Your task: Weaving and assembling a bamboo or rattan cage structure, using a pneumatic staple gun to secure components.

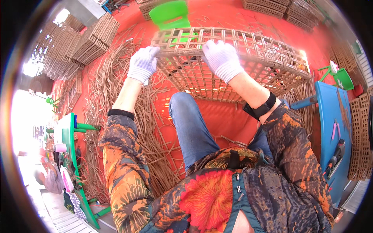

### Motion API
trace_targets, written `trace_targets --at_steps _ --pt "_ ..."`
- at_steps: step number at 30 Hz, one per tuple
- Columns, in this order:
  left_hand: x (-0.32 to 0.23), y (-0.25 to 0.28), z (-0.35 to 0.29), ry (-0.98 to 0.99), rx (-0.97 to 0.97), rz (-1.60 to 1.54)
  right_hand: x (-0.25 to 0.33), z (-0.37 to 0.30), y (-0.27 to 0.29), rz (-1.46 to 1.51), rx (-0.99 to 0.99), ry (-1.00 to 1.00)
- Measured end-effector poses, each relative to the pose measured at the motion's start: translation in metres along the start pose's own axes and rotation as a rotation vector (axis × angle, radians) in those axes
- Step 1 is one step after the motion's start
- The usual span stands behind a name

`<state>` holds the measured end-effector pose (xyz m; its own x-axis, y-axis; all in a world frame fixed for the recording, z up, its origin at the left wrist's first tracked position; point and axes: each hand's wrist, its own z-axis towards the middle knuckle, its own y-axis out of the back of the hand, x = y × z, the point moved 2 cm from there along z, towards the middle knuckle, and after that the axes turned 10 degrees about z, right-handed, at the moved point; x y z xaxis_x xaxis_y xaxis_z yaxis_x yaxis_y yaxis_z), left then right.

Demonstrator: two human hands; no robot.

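Note:
A brown open-weave wicker basket [272, 64] is held up in front of me, tilted, above the red floor. My left hand [143, 63], in a white knitted glove, is closed at the basket's left corner. My right hand [222, 60], gloved the same way, grips the top rim near the middle of the side closest to me. The fingertips of both hands are partly hidden behind the weave. Through the lattice the floor shows, and a bright green chair [169, 15] stands just beyond the basket.
Loose brown strips [116, 101] lie heaped on the red floor [225, 116] to the left. A blue table [336, 116] at right carries pink-handled snips [335, 130] and other tools. A green table [74, 155] stands at left. Woven baskets are stacked [95, 39] at far left and far right.

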<state>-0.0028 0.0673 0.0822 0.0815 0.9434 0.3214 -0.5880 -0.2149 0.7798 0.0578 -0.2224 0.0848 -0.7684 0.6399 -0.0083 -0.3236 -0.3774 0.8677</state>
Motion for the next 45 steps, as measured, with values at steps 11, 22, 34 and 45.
trace_targets --at_steps 11,22,34,45 --pt "0.002 0.026 0.045 0.251 0.332 -0.208 0.009 -0.008 0.002 0.055 -0.079 -0.018" --pt "-0.026 -0.026 0.1 0.149 0.287 -0.304 0.026 -0.026 0.002 0.059 -0.137 -0.038" --pt "-0.012 -0.022 0.116 0.112 0.519 -0.524 0.038 -0.032 0.016 0.166 -0.038 -0.128" --pt "-0.077 -0.031 0.129 0.201 0.483 -0.914 -0.21 -0.117 0.124 0.007 -0.25 -0.292"
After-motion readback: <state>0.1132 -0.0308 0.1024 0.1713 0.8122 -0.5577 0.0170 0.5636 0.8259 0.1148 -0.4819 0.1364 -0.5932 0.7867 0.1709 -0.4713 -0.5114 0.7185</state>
